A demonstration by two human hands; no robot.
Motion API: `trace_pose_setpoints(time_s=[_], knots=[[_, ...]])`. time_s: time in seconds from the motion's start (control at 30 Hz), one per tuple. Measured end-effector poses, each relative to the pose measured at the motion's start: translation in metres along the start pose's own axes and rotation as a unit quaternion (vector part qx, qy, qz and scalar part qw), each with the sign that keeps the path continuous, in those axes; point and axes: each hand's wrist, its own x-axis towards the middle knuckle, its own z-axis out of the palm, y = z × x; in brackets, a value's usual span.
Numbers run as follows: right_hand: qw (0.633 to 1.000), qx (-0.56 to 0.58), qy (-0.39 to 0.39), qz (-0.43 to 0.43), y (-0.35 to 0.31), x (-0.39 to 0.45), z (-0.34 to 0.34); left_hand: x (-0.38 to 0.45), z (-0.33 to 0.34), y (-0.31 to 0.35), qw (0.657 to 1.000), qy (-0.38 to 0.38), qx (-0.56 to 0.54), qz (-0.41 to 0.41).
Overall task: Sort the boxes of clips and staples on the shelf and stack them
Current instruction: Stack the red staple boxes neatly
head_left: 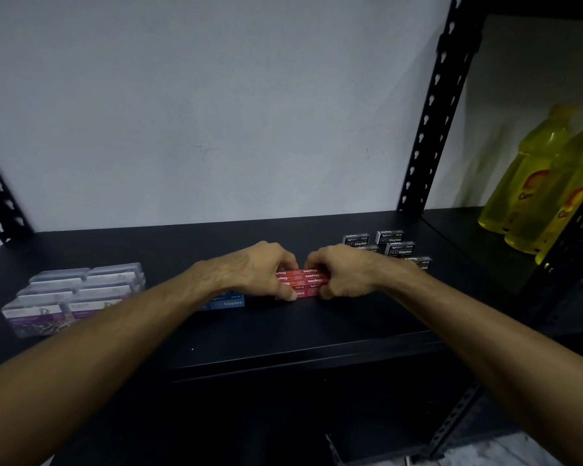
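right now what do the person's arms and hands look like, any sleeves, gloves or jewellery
Both forearms are bare all the way to the frame edge: no sleeves show. The left hand and the right hand wear no gloves, and no rings, watch or bracelets are visible on the fingers or wrists. Veins and tendons stand out on the backs of the hands. The dim light hides finer detail.

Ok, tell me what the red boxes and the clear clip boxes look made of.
Red boxes: likely printed card, matte, with sharp folded edges and printed lettering. Clip boxes: probably clear hard plastic, glossy; clips show through the walls.
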Motion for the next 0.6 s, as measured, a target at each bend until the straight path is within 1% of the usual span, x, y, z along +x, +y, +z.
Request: trace_pose_setpoints(time_s=[0.23, 0.6], knots=[[1.000, -0.013, -0.001, -0.012, -0.0036, 0.0007, -0.0006, -0.0042, -0.0018, -0.0004, 1.000, 0.007, 0.017, 0.004], [1.000, -0.003, -0.008, -0.009, -0.0075, 0.0015, 0.0003, -0.0075, -0.0033, -0.0024, 1.000, 0.002, 0.029, 0.000]])
